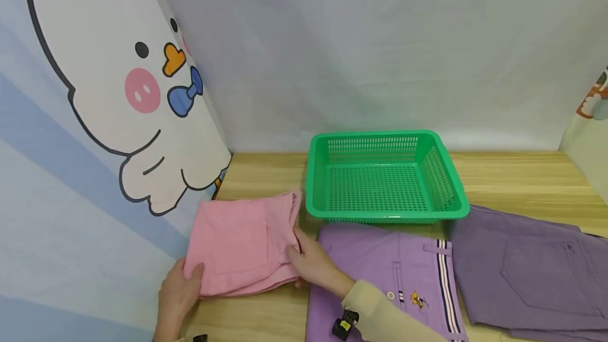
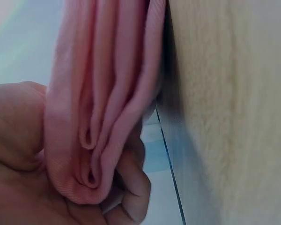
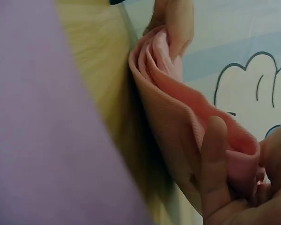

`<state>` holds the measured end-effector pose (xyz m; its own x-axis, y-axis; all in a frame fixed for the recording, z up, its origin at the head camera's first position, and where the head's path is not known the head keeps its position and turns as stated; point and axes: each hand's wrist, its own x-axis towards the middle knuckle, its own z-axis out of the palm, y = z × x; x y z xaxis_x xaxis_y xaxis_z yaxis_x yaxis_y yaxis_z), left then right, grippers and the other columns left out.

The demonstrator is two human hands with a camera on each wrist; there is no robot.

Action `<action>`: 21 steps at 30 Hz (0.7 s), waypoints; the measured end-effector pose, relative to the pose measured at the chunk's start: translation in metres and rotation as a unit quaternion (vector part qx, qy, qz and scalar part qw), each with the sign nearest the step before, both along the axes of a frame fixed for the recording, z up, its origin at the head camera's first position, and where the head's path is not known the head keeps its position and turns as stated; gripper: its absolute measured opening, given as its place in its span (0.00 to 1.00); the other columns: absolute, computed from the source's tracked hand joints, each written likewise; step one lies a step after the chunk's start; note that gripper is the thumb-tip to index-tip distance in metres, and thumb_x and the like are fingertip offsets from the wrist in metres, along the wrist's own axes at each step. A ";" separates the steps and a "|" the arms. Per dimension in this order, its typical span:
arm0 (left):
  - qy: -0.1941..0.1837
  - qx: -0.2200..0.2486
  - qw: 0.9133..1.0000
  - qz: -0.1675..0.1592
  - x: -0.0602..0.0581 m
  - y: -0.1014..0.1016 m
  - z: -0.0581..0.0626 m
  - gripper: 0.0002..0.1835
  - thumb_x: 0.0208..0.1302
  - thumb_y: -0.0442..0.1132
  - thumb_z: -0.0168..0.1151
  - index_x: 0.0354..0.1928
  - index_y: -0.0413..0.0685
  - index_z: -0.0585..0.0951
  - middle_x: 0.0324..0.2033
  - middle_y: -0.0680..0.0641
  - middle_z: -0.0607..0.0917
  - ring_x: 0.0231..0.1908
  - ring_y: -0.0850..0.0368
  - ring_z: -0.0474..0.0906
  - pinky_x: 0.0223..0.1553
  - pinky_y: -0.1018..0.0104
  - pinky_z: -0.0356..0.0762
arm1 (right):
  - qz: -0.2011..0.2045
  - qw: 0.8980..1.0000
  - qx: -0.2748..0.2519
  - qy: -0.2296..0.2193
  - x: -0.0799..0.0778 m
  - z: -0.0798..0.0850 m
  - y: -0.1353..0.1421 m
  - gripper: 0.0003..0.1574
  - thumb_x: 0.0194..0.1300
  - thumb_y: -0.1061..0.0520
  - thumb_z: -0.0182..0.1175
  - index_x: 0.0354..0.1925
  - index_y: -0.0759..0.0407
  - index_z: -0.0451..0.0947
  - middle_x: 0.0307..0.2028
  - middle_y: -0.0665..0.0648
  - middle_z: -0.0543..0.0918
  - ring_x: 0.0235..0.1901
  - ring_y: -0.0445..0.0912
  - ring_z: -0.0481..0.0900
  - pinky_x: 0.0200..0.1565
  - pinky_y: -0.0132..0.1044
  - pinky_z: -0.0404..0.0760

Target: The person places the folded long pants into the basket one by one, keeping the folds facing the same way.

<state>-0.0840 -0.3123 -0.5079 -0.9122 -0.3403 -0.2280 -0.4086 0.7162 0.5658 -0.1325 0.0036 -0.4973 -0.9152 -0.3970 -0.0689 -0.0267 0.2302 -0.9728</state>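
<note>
Pink garment [image 1: 237, 239] pinched at both ends, loose folds the main worry

Both grips pinch cloth: the left grip [image 1: 178, 290] curls round the near left corner, the right grip [image 1: 313, 264] holds the right edge. The folded bundle spans the gap between them, over the left part of the tabletop [image 1: 256, 321]; I cannot tell whether it is lifted clear.

The likeliest trouble is the folds coming undone. At the right grip the layers gape, so if that pinch catches only the outer ones, the inner ones could slip or sag. Uneven pulling between the two grips could also skew the bundle. Just beyond the right grip stands the green basket [image 1: 387, 215], whose rim might snag the cloth on a careless sideways move. Behind the right grip, the sleeve [image 1: 387, 315] passes over the light purple garment [image 1: 361, 249] and could rumple it if it dropped lower.

Counted: one pink garment, one green basket, one tabletop, two grips, and two purple garments, the light one beside the right grip and the dark purple garment [image 1: 537, 263] farther right. One white button [image 1: 390, 295] shows on the light one.
</note>
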 end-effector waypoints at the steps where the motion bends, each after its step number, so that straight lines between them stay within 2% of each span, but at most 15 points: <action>1: 0.005 0.005 1.000 0.005 0.002 0.001 0.001 0.37 0.82 0.52 0.48 0.77 0.27 0.60 0.72 0.19 0.67 0.70 0.17 0.66 0.71 0.25 0.65 | 0.006 1.000 -0.003 0.013 -0.002 0.003 0.000 0.33 0.79 0.57 0.51 0.79 0.59 0.65 0.52 0.75 0.85 0.11 0.42 0.78 0.18 0.52 0.85; 5: 0.035 0.018 0.999 0.026 0.010 0.004 0.008 0.36 0.83 0.53 0.48 0.77 0.30 0.63 0.71 0.20 0.70 0.69 0.18 0.68 0.70 0.26 0.66 | 0.017 0.999 -0.025 0.045 -0.008 0.022 0.000 0.34 0.79 0.59 0.52 0.79 0.60 0.66 0.54 0.74 0.84 0.12 0.42 0.79 0.21 0.61 0.85; 7: 0.054 0.020 0.998 0.036 0.012 0.007 0.013 0.34 0.83 0.53 0.49 0.76 0.32 0.65 0.69 0.21 0.72 0.68 0.20 0.70 0.69 0.27 0.68 | 0.019 0.998 -0.028 0.048 -0.011 0.033 0.002 0.35 0.79 0.58 0.52 0.80 0.58 0.65 0.55 0.74 0.84 0.13 0.42 0.78 0.21 0.61 0.85; 14: 0.086 0.020 0.994 0.070 0.020 0.018 0.038 0.34 0.82 0.52 0.50 0.76 0.31 0.66 0.68 0.21 0.75 0.68 0.21 0.71 0.68 0.28 0.69 | 0.041 0.998 -0.025 0.050 -0.012 0.059 0.010 0.36 0.80 0.58 0.53 0.82 0.57 0.62 0.47 0.70 0.87 0.13 0.43 0.78 0.17 0.43 0.84; 18: 0.134 0.023 0.986 0.093 0.025 0.025 0.053 0.31 0.82 0.50 0.53 0.73 0.32 0.70 0.65 0.22 0.78 0.64 0.23 0.75 0.64 0.30 0.72 | 0.043 0.996 -0.035 0.068 -0.013 0.074 0.017 0.35 0.81 0.57 0.53 0.81 0.55 0.64 0.47 0.69 0.87 0.15 0.47 0.80 0.18 0.42 0.83; 19: 0.149 0.027 0.984 0.098 0.025 0.027 0.057 0.30 0.81 0.50 0.53 0.73 0.33 0.71 0.64 0.23 0.79 0.63 0.25 0.76 0.62 0.32 0.73 | 0.041 0.996 -0.036 0.072 -0.014 0.077 0.019 0.35 0.81 0.57 0.53 0.81 0.54 0.64 0.48 0.68 0.87 0.17 0.48 0.81 0.19 0.42 0.84; 21: 0.179 0.032 0.978 0.103 0.024 0.032 0.065 0.28 0.81 0.49 0.55 0.71 0.35 0.74 0.62 0.25 0.81 0.60 0.28 0.79 0.58 0.36 0.74 | 0.039 0.995 -0.043 0.080 -0.015 0.084 0.026 0.35 0.81 0.57 0.54 0.81 0.55 0.63 0.53 0.68 0.86 0.27 0.47 0.86 0.28 0.40 0.88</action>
<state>-0.0603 -0.2802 -0.4426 -0.8508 -0.5213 0.0656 -0.3087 0.5970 0.7405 -0.1479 0.0294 -0.4132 -0.8775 -0.4661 0.1126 -0.1971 0.1366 -0.9708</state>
